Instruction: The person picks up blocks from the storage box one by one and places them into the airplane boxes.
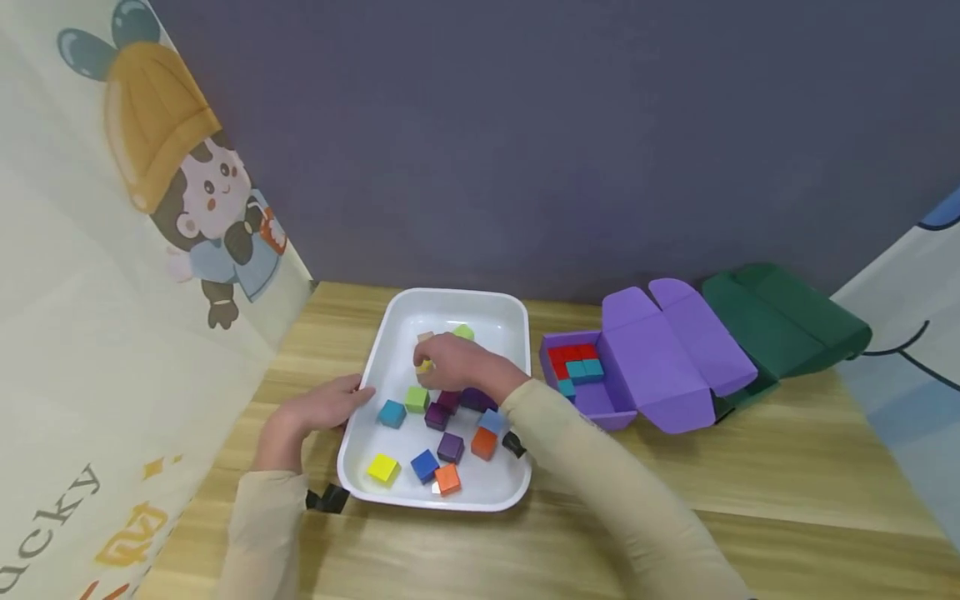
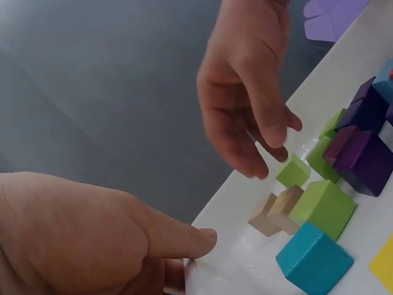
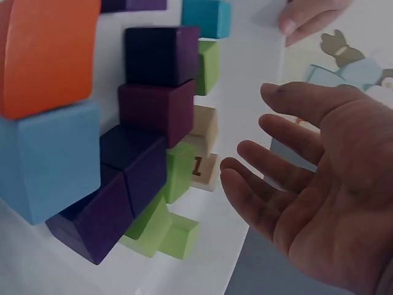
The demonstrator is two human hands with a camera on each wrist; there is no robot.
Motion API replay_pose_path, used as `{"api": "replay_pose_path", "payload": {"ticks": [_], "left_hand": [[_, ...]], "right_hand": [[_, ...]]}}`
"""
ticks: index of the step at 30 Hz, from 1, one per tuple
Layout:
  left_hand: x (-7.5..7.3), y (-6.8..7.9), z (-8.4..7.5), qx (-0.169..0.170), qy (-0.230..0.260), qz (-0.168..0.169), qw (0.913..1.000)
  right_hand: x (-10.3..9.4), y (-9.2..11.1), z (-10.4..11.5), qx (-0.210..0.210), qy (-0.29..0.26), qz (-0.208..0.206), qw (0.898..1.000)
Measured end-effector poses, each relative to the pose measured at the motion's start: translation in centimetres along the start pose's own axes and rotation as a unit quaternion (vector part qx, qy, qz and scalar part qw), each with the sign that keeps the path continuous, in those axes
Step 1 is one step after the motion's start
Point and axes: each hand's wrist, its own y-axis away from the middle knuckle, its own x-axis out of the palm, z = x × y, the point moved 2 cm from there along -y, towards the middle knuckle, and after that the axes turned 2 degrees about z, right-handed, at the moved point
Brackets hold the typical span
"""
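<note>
Below the loosely spread right hand [image 1: 461, 363], coloured blocks [image 1: 437, 416] in a white tray [image 1: 405, 337], left hand [image 1: 326, 406] round its rim [image 1: 427, 502]

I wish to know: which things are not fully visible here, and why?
- Head view: some of the tray, hidden by the right hand.
- Head view: part of the green box, hidden by the purple lid.
- Left wrist view: the rest of the yellow block, cut off by the right edge.
- Right wrist view: much of the left hand, cut off by the top edge.
</note>
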Motion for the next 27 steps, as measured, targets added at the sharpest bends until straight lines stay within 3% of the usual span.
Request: {"api": "replay_pose_path", "payload": {"ticks": [6,13,20,27], "left_hand": [[0.3,0.0,-0.6,0.002,-0.003,-0.025,0.9997],[0.6,0.3,-1.0,0.001,0.003,-0.038,0.9993],[0.6,0.7,-1.4,0.002,-0.022,-0.048,0.9986],[0.9,0.5,-0.9,-0.013,-0.011,-0.053,0.9985]], "right_hand": [[0.7,-0.8,-0.1,0.02,0.013,0.015,1.0],[1.9,-2.1,0.4,0.015,0.081,0.035,0.996],[1.7,-2.8,0.9,0.009,0.147,0.012,0.989],[2.3,-3.2,0.7,0.013,0.165,0.005,0.986]]}}
